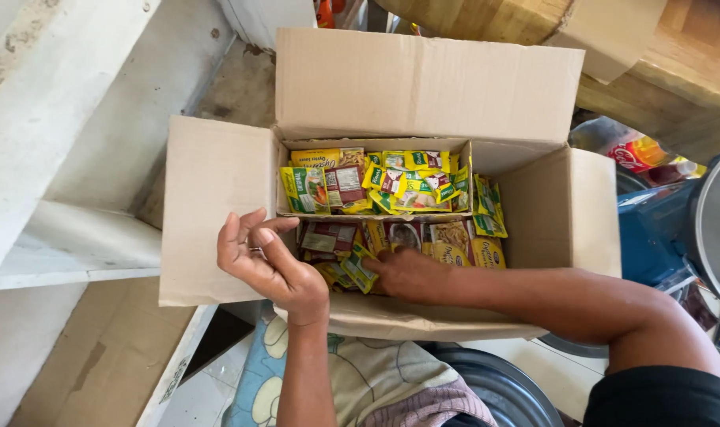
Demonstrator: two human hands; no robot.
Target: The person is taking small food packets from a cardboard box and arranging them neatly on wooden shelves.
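While the left hand [266,265] rests loosely spread on the box [217,205] edge, the right hand [407,274] reaches inside, fingers pinching a yellow-green packet [359,270] among packets [391,186] just beyond its fingertips.

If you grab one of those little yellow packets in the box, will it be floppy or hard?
Probably floppy: the yellow packets are thin, flat pouches lying bent and overlapping in the box. Likely light too, since they are small and heaped loosely. Their glossy skins may slide, so the right hand reaching in might shift neighbouring ones.
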